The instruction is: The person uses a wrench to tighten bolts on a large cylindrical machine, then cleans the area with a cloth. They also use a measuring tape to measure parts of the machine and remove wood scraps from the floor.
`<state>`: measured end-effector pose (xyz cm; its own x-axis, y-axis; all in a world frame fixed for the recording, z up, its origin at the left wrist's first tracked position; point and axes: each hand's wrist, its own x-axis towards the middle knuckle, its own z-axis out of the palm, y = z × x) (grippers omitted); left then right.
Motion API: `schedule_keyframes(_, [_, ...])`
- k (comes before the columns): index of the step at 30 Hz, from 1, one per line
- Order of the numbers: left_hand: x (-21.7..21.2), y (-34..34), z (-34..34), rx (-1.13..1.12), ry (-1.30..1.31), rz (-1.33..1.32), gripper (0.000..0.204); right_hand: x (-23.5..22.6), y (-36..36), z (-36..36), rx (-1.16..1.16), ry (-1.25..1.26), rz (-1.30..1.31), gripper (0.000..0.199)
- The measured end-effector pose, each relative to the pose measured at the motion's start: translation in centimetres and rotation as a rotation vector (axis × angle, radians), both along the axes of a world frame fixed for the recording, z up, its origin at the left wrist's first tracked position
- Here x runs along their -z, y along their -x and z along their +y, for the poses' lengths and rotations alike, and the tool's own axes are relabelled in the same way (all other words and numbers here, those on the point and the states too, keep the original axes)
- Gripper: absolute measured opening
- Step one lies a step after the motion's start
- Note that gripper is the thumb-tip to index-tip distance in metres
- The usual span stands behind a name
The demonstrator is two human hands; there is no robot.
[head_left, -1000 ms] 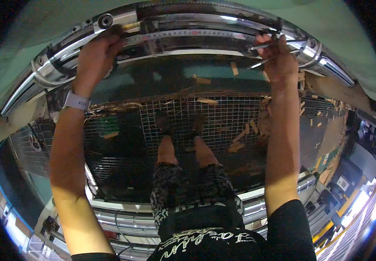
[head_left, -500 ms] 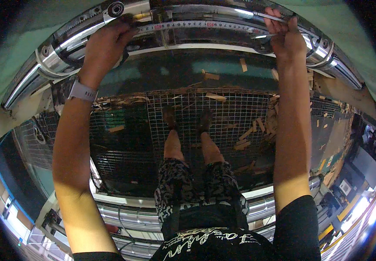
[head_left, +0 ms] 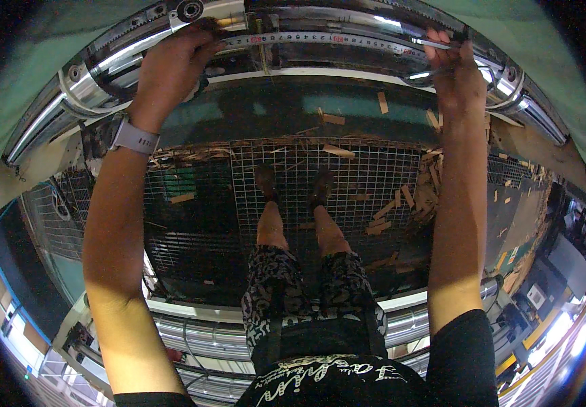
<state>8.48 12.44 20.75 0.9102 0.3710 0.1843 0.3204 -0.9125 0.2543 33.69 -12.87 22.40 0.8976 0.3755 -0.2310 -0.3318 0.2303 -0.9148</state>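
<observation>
A white measuring tape [head_left: 299, 38] with black and red markings is stretched along a machine's shiny shaft at the far side. My left hand [head_left: 174, 71], with a grey watch band [head_left: 137, 136] on its wrist, pinches the tape near its left part; its fingertips are partly hidden by the hand. At the right of the tape, my right hand [head_left: 457, 78] is closed around a slim silver tool [head_left: 432, 43] whose exact kind I cannot make out. The tape's right part reaches up to this hand, where my fingers partly cover it.
A polished metal cylinder [head_left: 215, 17] and a toothed rack [head_left: 137, 26] lie by my left hand. Green sheeting [head_left: 42, 61] borders the machine. Below, a wire-mesh floor [head_left: 367, 173] carries scattered wood strips [head_left: 377, 227]. Chrome rollers [head_left: 211, 339] run behind my legs.
The machine sits slightly lower and further right in view. My right hand, with the silver tool, has shifted a little to the right. My left hand keeps its pinch on the tape.
</observation>
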Motion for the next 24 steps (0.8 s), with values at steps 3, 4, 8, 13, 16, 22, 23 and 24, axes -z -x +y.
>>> schedule_keyframes(3, [-0.1,0.0,0.0,0.036,-0.007,0.0,0.021,-0.1,0.0,-0.2,0.042,0.001,0.037,0.033])
schedule_keyframes(4, [0.1,-0.1,0.2,0.043,-0.011,-0.004,0.021,0.1,-0.3,-0.6,0.022,0.006,0.03,0.032])
schedule_keyframes(8, [0.8,-0.1,0.6,0.049,-0.016,-0.022,0.021,1.1,-1.1,-1.4,-0.05,-0.027,0.004,0.028])
schedule_keyframes(13, [0.6,-0.1,0.5,0.051,-0.014,-0.051,0.021,1.8,-0.6,-1.1,-0.094,-0.405,0.105,0.022])
schedule_keyframes(16, [-0.4,-0.3,-0.3,0.013,-0.016,0.025,0.021,1.0,0.2,0.1,0.035,-0.287,0.069,0.022])
schedule_keyframes(22, [-0.3,-0.1,-0.3,0.006,-0.051,0.002,0.021,0.7,1.2,-0.5,0.135,-0.124,0.066,0.021])
schedule_keyframes(23, [-0.6,-0.2,-0.6,0.002,-0.05,0.0,0.021,0.8,1.3,-0.7,0.156,-0.097,0.084,0.021])
schedule_keyframes(24, [-0.7,-0.2,-0.8,-0.002,-0.049,-0.002,0.022,0.8,1.5,-0.8,0.169,-0.064,0.09,0.022])
